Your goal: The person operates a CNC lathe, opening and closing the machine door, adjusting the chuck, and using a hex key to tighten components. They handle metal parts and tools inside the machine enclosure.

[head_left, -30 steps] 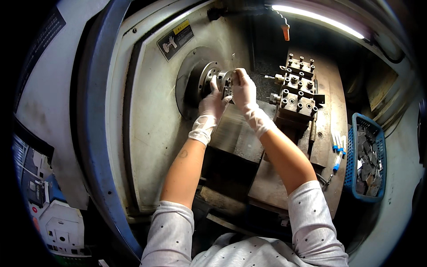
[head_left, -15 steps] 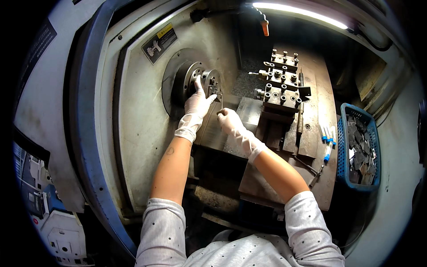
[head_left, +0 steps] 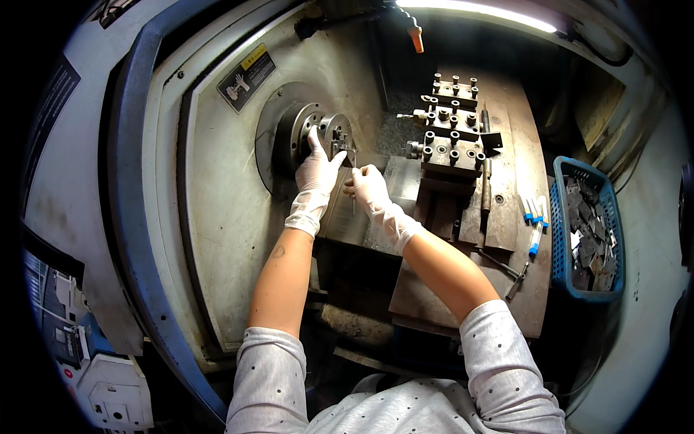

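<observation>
A round steel chuck (head_left: 333, 130) sticks out from the spindle plate (head_left: 269, 145) on the lathe's left wall. My left hand (head_left: 316, 176), in a white glove, grips its lower near side, thumb and fingers spread around the rim. In my gloved right hand (head_left: 370, 189) is a thin L-shaped hex key (head_left: 355, 158), pinched along its long arm. The key's upper, bent end reaches to the chuck's face, close to my left thumb. Whether its tip sits in a screw is too small to make out.
Right of my hands stand tool holder blocks (head_left: 455, 152) with several bolts on a steel slide. Blue-capped tubes (head_left: 536, 224) and a T-shaped wrench (head_left: 517, 281) lie on its right part. A blue basket (head_left: 555, 239) of dark metal pieces is farther right. An orange nozzle (head_left: 416, 40) hangs above.
The view has shifted slightly. My right hand has moved a little toward the chuck and upward along the hex key, whose long arm now shows below my fingers. My left hand stays on the chuck.
</observation>
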The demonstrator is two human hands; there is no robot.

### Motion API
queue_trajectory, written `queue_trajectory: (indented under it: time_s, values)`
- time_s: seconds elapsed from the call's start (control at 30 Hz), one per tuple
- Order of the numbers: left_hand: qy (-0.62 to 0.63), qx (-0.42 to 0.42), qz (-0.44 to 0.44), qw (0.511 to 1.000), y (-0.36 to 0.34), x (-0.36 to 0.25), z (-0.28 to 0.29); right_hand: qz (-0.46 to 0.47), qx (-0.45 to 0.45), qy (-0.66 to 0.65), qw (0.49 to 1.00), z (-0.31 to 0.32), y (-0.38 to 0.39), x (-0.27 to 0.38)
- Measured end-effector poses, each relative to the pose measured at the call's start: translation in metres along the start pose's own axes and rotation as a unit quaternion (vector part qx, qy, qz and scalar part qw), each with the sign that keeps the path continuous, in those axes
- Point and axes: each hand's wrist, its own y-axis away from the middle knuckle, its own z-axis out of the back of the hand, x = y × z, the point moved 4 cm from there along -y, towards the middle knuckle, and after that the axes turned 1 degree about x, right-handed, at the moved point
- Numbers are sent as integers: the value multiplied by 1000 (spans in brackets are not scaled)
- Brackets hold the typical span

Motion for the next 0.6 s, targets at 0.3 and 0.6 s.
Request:
queue_trajectory:
  time_s: [0.3,0.6]
  values:
    - [4,28,-15,999,-2,1,-1,57,-6,-16,998,1,-2,4]
    - [23,109,-23,994,-1,-2,6,104,-21,113,988,-3,-8,4]
